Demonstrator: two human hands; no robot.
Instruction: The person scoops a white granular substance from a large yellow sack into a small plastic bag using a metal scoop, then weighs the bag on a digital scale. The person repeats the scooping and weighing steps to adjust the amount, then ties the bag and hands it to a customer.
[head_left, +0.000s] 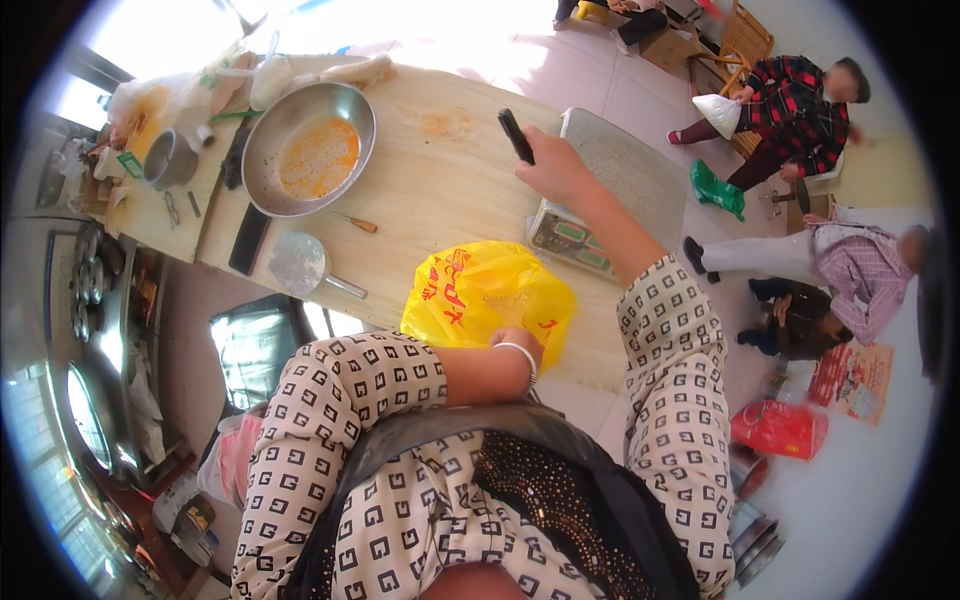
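My right hand (551, 163) grips a black marker-like cylinder (516, 136), raised near the left edge of a metal platform scale (622, 161). Below it, my left hand (517, 343) is at the near rim of a yellow plastic bag (487, 289) with red print; its fingers are partly hidden, so its hold on the bag is unclear. Grainy matter shows in the bag. A wide steel basin (259, 157) with orange residue stands on the wooden table (442, 195), farther left. A metal scoop (298, 264) and a small wooden-handled tool (360, 223) lie nearer me.
A dark phone-like slab (249, 240) lies beside the basin. A metal pot (171, 159) and plastic bags (270, 82) are at the table's left end. Beyond the right edge are a person in a checked jacket (795, 112), other people, and a red bag (780, 430).
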